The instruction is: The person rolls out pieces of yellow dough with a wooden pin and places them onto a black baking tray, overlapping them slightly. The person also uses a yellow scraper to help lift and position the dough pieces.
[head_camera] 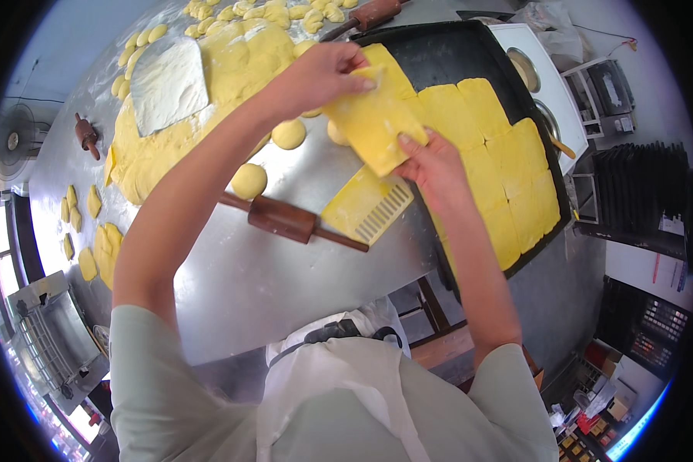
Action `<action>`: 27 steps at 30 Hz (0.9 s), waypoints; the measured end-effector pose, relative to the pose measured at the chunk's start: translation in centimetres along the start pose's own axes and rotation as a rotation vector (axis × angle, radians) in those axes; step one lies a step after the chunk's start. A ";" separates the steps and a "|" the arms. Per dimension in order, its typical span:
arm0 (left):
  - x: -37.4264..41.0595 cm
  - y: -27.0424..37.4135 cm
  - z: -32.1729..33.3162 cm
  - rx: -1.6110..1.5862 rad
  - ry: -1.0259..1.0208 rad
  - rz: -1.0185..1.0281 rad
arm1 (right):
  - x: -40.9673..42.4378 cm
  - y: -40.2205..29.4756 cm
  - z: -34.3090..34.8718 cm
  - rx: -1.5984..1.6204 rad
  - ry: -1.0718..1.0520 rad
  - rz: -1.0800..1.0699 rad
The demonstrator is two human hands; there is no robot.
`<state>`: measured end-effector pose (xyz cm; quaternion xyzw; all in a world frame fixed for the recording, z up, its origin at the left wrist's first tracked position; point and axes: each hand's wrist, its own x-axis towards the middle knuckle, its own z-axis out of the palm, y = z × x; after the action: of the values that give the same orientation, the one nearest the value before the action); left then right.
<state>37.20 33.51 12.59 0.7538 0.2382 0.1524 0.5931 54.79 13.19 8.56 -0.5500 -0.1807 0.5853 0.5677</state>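
Observation:
A flat rectangular piece of yellow dough (375,124) is held up between both hands. My left hand (335,72) grips its far left end, and my right hand (436,167) pinches its near right edge. Partly under the raised piece, a yellow slotted dough scraper (364,205) lies on the steel table. One handle of a wooden rolling pin (283,219) rests across the scraper's near corner. To the right, a black baking tray (439,52) carries several flattened dough pieces (496,167) set edge to edge. Round dough balls (249,181) sit left of the held piece.
A large dough mass (167,167) covers the table's (300,283) left part, with a floury white sheet (170,86) on top. Another rolling pin (375,12) lies beyond the tray, and a small one (86,136) at far left. Small dough pieces (95,202) lie around. A white surface (560,92) adjoins the tray.

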 end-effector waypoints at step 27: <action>23.7 -8.0 6.0 0.877 0.336 0.286 | 15.9 -6.8 -9.6 -0.093 0.089 0.026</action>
<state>58.74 42.80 2.10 0.9227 0.2663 0.2372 0.1463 70.04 24.92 4.11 -0.6036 -0.1752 0.5584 0.5414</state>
